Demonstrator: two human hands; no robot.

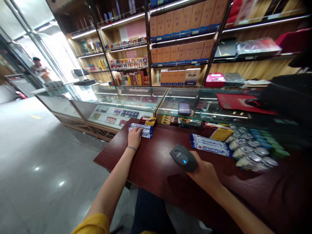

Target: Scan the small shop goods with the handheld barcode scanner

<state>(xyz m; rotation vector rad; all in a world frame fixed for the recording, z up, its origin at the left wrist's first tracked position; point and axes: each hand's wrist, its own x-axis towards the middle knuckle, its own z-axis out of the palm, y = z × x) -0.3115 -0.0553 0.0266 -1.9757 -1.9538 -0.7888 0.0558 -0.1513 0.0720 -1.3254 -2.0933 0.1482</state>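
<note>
My left hand (135,137), with a dark band at its wrist, reaches to the table's left side. Its fingers are bent over the left end of the blue-and-white wrapped snack bars (147,131) lying there, closed on one; the fingertips are partly hidden. Held above the middle of the table is a dark barcode scanner (182,158) with a lit blue light, my right hand (203,172) wrapped round its grip. To the right lies another row of blue-and-white snack bars (209,145). Brown-and-yellow packets (149,121) sit just behind the left bars.
Several lidded jars (246,157) crowd the right of the dark red table (156,156), beside more yellow-brown packets (219,132). A glass display counter (131,94) runs behind, with a red mat (234,101) on top. Boxed shelves line the wall. Another person (40,70) is far left.
</note>
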